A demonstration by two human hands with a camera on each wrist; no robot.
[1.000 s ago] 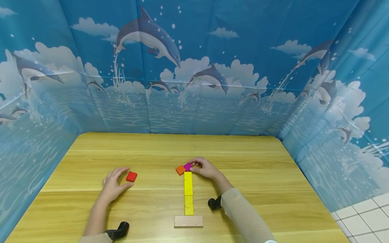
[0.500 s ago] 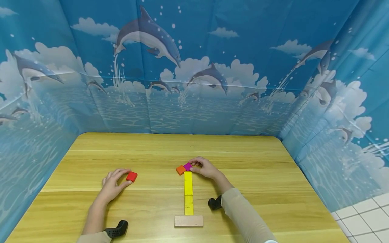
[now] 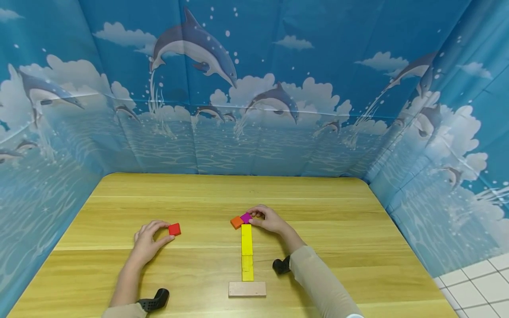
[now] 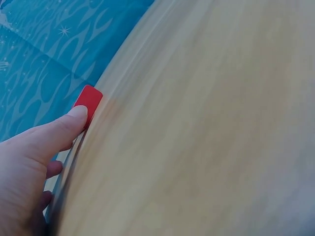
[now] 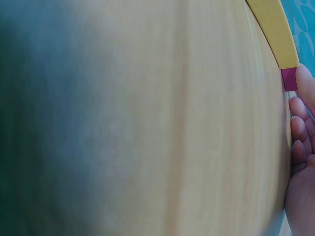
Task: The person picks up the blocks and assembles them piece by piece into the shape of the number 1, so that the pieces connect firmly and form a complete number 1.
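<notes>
At the left of the table, my left hand (image 3: 148,240) pinches a small red square block (image 3: 174,229) between thumb and fingertips. The thumb lies against that block in the left wrist view too. My right hand (image 3: 270,221) holds a purple square block (image 3: 245,217) by its edges, its other fingers curled behind. An orange square block (image 3: 236,222) touches the purple one on its left. Just below them, a column of yellow blocks (image 3: 247,251) runs toward a pale wooden block (image 3: 247,289), which lies crosswise at the near end.
Everything lies on a wood-grain table (image 3: 199,198). A blue curtain with dolphins (image 3: 246,145) surrounds its back and sides. Black wrist devices (image 3: 156,300) sit at both forearms. White floor tiles (image 3: 473,282) show at the lower right.
My left fingers have closed in on the red block, which has turned slightly and shifted a little right. The right hand and the other blocks stay where they were.
</notes>
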